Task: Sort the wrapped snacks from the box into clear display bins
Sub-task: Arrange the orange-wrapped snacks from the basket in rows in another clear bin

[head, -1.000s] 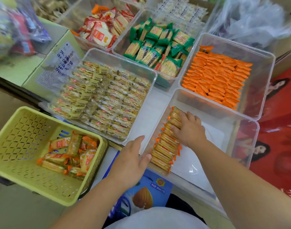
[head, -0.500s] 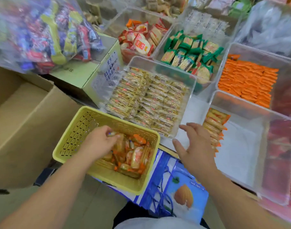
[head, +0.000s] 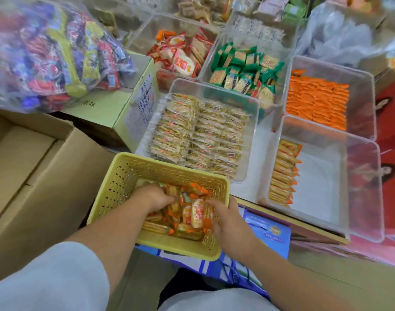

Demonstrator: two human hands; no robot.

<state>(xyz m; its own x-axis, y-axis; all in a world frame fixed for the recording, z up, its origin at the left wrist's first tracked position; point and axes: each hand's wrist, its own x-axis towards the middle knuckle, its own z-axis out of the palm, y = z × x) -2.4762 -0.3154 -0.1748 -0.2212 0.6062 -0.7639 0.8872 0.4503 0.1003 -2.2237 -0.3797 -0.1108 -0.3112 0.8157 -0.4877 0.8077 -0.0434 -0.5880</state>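
The right hand (head: 223,218) leaves the clear bin (head: 320,187), joining the left hand (head: 156,196) among wrapped snacks (head: 196,213) in the yellow basket (head: 124,176); fingers curl into the pile, tips buried, grips impossible to tell.

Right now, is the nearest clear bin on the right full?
Mostly empty: the clear bin holds one row of orange-wrapped snacks along its left wall.

**Fig. Stocking area of a snack shop.**
Clear bins (head: 369,90) stand side by side in rows, each holding wrapped snacks (head: 198,140) of a single kind: green packets (head: 243,70), orange packets (head: 315,102), red-and-white packets (head: 180,61). Alongside are a brown cardboard carton (head: 35,176), a printed green carton (head: 106,111), a large clear bag of mixed sweets (head: 46,52) and a yellow basket (head: 115,187) of loose packets.
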